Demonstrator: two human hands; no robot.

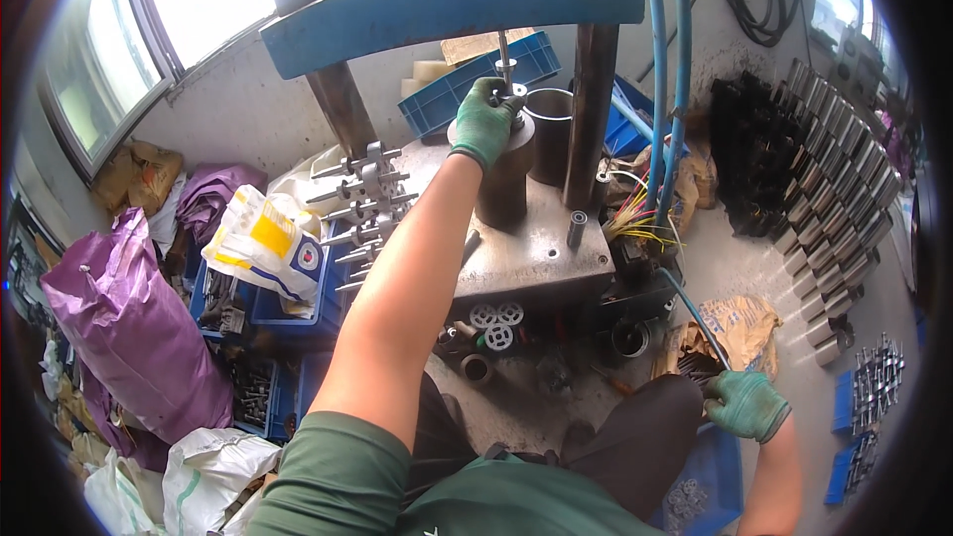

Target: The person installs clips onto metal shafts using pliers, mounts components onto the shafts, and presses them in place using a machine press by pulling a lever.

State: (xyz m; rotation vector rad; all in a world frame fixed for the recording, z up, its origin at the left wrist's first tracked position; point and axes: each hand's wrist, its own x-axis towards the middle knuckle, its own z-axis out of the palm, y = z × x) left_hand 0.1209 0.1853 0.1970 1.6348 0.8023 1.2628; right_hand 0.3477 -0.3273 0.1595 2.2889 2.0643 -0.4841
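Note:
My left hand (484, 124), in a green glove, reaches under the blue crossbeam of a press (457, 10). Its fingers are closed round a small metal part (512, 101) on top of a thick dark steel cylinder (504, 184); the glove hides much of that part. Directly above it comes down a thin metal rod (504, 50). Low on the right, my gloved right hand (747, 405) is wrapped round the end of a long lever (700, 323) that slants up to the press's side. A wider open metal tube (549, 139) stands beside the cylinder on the steel press table (536, 268).
Shafts with discs (372, 189) are stacked left of the press table. Blue bins (263, 313) and a purple sack (134, 328) crowd the left. Blue hoses (682, 60) and loose wires (635, 223) run along the right. Stacked metal sleeves (839, 208) line the right side.

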